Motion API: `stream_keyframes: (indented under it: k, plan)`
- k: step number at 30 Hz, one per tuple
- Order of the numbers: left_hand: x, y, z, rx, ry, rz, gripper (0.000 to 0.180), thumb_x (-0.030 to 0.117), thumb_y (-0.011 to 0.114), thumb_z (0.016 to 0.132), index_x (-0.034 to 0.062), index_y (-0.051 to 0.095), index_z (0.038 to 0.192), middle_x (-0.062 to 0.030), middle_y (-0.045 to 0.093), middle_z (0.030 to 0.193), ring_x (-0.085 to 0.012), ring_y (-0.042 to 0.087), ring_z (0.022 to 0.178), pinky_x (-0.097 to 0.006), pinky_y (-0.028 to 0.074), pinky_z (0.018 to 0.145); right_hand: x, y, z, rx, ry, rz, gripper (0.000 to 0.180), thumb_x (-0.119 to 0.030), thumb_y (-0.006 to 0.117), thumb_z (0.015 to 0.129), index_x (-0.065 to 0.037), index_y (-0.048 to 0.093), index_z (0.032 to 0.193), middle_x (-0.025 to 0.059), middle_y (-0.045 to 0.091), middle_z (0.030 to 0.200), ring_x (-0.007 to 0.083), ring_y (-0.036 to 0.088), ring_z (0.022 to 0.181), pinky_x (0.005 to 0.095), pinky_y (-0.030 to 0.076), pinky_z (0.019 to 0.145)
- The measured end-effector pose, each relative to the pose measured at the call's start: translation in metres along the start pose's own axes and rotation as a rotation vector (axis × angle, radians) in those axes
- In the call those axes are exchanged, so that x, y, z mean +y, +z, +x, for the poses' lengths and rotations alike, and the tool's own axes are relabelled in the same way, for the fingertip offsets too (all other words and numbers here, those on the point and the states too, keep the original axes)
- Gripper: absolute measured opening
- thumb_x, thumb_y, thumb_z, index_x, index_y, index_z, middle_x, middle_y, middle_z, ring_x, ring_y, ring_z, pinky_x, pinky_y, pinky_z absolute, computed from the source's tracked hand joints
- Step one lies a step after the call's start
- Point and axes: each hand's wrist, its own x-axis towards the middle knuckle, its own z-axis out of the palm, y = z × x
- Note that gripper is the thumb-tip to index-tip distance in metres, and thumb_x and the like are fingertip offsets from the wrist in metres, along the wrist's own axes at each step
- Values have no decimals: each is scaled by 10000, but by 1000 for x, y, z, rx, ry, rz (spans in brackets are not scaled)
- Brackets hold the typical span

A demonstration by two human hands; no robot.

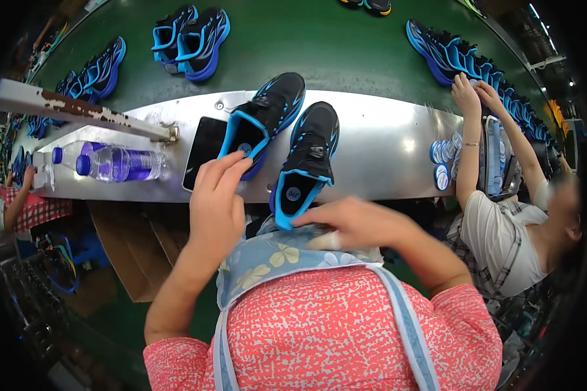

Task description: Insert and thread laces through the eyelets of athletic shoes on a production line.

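Note:
Two black sneakers with bright blue lining and purple-blue soles lie before me, toes pointing away. At the heel opening of the left sneaker (270, 104) is my left hand (216, 208), fingers bent over its collar and fingertips beside the round label on the insole. My right hand (359, 225), partly smeared by motion, closes its fingers at the heel collar of the right sneaker (314, 140). That heel overhangs the metal ledge toward my apron. A round label (293, 193) shows on its insole. Under the left sneaker's side lies a black phone (202, 148), partly covered.
Beyond the metal ledge (378, 130) runs a green conveyor belt (319, 45) with more sneakers (199, 45). Two water bottles (127, 163) lie at left below a chipped metal bar (85, 111). At right are round labels (442, 176) and a co-worker's hands (468, 94) at a sneaker row.

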Motion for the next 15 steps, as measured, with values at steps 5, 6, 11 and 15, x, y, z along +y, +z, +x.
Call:
stream_keyframes:
  k: [5,6,11,15]
  plan:
    - [16,43,-20,-83,-325,-302,252,97,605,833,-32,590,1049,-197,615,982,-366,606,820,-416,485,742,5,-80,-8,388,176,-150,415,-159,742,741,-93,626,1134,12,618,859,121,590,838,262,458,742]
    - [15,55,-12,-160,-375,-376,237,114,605,831,-31,593,1018,-195,615,955,-375,601,818,-426,482,735,6,-83,-2,356,87,-158,448,-163,744,734,-109,608,1157,21,609,879,135,587,849,271,458,738]
    - [9,94,-4,24,-194,-264,153,87,577,805,-27,575,908,-202,592,832,-397,579,777,-476,456,693,22,-64,53,227,-252,-413,575,-190,743,697,-179,538,1234,129,581,960,333,593,903,390,481,760]
    - [-10,80,5,-96,-493,-462,131,113,563,831,-14,591,819,-214,589,745,-383,583,704,-424,453,625,12,-44,32,187,-224,-680,610,-14,602,665,-205,547,1242,108,565,861,321,600,787,400,498,647]
